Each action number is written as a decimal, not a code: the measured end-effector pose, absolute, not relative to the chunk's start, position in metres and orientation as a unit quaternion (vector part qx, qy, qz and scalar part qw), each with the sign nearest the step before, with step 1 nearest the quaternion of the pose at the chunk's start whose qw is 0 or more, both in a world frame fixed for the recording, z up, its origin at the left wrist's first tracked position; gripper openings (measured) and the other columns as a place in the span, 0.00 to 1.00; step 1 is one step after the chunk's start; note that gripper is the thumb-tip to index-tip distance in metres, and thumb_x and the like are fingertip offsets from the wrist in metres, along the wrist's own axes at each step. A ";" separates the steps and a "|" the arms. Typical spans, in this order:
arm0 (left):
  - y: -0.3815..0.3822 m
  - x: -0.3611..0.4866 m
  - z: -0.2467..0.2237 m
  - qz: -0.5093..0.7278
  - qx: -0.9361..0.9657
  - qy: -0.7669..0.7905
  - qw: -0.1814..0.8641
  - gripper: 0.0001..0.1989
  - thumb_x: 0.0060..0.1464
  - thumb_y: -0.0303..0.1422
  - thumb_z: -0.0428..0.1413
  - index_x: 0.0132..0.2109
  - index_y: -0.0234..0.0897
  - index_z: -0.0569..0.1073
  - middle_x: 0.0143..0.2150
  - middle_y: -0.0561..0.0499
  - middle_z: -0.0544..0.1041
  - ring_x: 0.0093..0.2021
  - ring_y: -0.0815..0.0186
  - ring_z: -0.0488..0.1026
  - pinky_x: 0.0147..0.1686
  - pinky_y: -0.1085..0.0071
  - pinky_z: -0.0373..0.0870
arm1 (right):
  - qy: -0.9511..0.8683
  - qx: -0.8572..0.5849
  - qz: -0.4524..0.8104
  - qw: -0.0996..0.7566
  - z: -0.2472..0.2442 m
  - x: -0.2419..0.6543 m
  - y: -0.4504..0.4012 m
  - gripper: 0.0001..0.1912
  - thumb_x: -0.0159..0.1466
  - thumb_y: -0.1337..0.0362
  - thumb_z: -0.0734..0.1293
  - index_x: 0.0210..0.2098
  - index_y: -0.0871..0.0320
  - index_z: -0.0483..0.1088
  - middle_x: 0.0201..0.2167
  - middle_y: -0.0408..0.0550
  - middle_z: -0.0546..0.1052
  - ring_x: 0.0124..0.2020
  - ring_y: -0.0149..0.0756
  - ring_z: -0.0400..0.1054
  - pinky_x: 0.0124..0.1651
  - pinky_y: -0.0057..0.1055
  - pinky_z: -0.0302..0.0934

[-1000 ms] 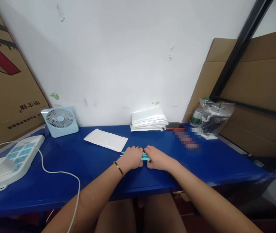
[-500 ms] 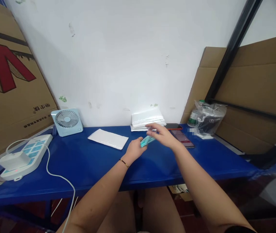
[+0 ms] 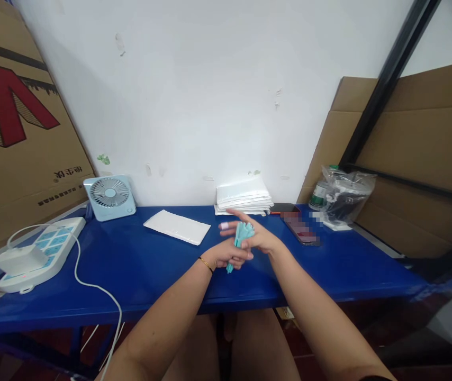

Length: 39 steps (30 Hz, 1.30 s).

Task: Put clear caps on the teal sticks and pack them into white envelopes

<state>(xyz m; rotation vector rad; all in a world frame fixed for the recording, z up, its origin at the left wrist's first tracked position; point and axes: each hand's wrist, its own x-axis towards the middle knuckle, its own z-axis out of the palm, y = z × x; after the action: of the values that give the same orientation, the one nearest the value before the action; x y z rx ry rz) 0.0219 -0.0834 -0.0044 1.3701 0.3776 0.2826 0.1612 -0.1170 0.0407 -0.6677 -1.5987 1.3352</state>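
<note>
My left hand (image 3: pixel 229 255) is wrapped round a bunched teal bundle of thin folds (image 3: pixel 244 233), whose exact kind I cannot make out. The bundle's upper end fans out above the fist, and a short piece shows below it. My right hand (image 3: pixel 261 237) is right beside it, index and middle fingers stretched out to the left, thumb against the bundle. A pale wrap or band circles one of its fingers. Both hands are above the blue table (image 3: pixel 162 275). Behind them lies a stack of white flat packets (image 3: pixel 244 196); a single white packet (image 3: pixel 177 226) lies to the left.
A light blue fan (image 3: pixel 110 197) and a white power strip (image 3: pixel 43 259) with a plugged-in charger and cable stand left. On the right are two phones (image 3: pixel 300 228), a bottle (image 3: pixel 318 196) and a bagged item (image 3: pixel 345 201). Cardboard (image 3: pixel 424 127) and a wall flank the table.
Both hands have come slightly lower and nearer me. The teal bundle has turned more upright and its upper end is spread wider. My left fingers now wrap round it, with the right thumb against it.
</note>
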 end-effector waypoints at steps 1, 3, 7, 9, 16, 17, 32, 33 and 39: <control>-0.084 0.020 -0.003 0.081 0.609 0.146 0.775 0.15 0.41 0.34 0.62 0.25 0.36 0.61 0.11 0.65 0.52 0.11 0.80 0.47 0.16 0.78 0.51 | -0.647 -0.271 0.555 0.448 0.038 0.158 -0.118 0.38 0.41 0.58 0.77 0.49 0.56 0.63 0.37 0.48 0.76 0.41 0.42 0.72 0.47 0.43 0.63; -0.085 0.019 -0.002 0.074 0.594 0.130 0.790 0.16 0.40 0.34 0.62 0.24 0.35 0.61 0.12 0.64 0.55 0.12 0.80 0.50 0.16 0.79 0.52 | -0.638 -0.290 0.538 0.468 0.034 0.150 -0.119 0.20 0.46 0.58 0.74 0.35 0.58 0.67 0.25 0.42 0.74 0.33 0.38 0.73 0.48 0.43 0.62; -0.086 0.022 -0.002 0.200 0.619 0.196 0.733 0.13 0.37 0.32 0.63 0.26 0.31 0.67 0.18 0.56 0.67 0.19 0.73 0.65 0.22 0.75 0.63 | -0.593 -0.327 0.480 0.557 0.032 0.138 -0.120 0.12 0.52 0.60 0.71 0.27 0.56 0.62 0.18 0.36 0.70 0.24 0.31 0.70 0.45 0.39 0.64; -0.085 0.023 -0.003 0.213 0.634 0.228 0.708 0.11 0.38 0.31 0.62 0.28 0.30 0.69 0.21 0.54 0.70 0.21 0.71 0.69 0.25 0.71 0.67 | -0.560 -0.333 0.473 0.593 0.032 0.136 -0.120 0.12 0.53 0.61 0.70 0.27 0.56 0.61 0.18 0.36 0.69 0.22 0.30 0.68 0.40 0.36 0.66; -0.078 0.026 -0.007 0.227 0.735 0.254 0.586 0.03 0.38 0.24 0.55 0.27 0.31 0.70 0.23 0.52 0.71 0.26 0.69 0.70 0.29 0.72 0.67 | -0.443 -0.376 0.393 0.713 0.024 0.129 -0.114 0.13 0.52 0.60 0.69 0.28 0.55 0.60 0.19 0.37 0.68 0.19 0.29 0.66 0.22 0.26 0.63; -0.078 0.027 -0.008 0.235 0.742 0.262 0.570 0.03 0.38 0.24 0.55 0.26 0.31 0.69 0.22 0.53 0.70 0.24 0.70 0.69 0.27 0.73 0.66 | -0.422 -0.381 0.381 0.729 0.024 0.128 -0.114 0.13 0.52 0.59 0.70 0.28 0.55 0.59 0.18 0.36 0.67 0.19 0.29 0.66 0.22 0.26 0.63; -0.092 0.023 -0.004 0.101 0.697 0.172 0.689 0.17 0.44 0.41 0.59 0.24 0.35 0.61 0.17 0.58 0.61 0.18 0.75 0.57 0.19 0.76 0.56 | -0.548 -0.264 0.549 0.573 0.036 0.140 -0.130 0.17 0.51 0.57 0.71 0.24 0.55 0.57 0.13 0.32 0.58 0.12 0.22 0.49 0.19 0.24 0.54; -0.091 0.022 -0.003 0.156 0.733 0.183 0.636 0.16 0.42 0.41 0.60 0.28 0.34 0.65 0.22 0.55 0.66 0.23 0.73 0.64 0.24 0.75 0.61 | -0.541 -0.281 0.520 0.598 0.037 0.140 -0.129 0.15 0.53 0.59 0.70 0.25 0.55 0.58 0.13 0.32 0.58 0.12 0.22 0.48 0.18 0.23 0.51; -0.062 -0.009 0.002 0.270 0.814 0.497 0.130 0.33 0.44 0.44 0.58 0.55 0.33 0.62 0.57 0.36 0.64 0.61 0.49 0.54 0.55 0.57 0.56 | -0.476 -0.338 0.354 0.730 0.030 0.167 -0.116 0.14 0.54 0.60 0.70 0.26 0.56 0.59 0.13 0.32 0.59 0.12 0.22 0.49 0.17 0.23 0.48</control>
<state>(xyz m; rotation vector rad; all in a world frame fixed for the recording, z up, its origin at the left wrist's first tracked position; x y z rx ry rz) -0.0088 -0.0620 0.0018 2.3660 1.4436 0.7852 0.1669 -0.1156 0.0296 -0.7436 -1.0488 0.7799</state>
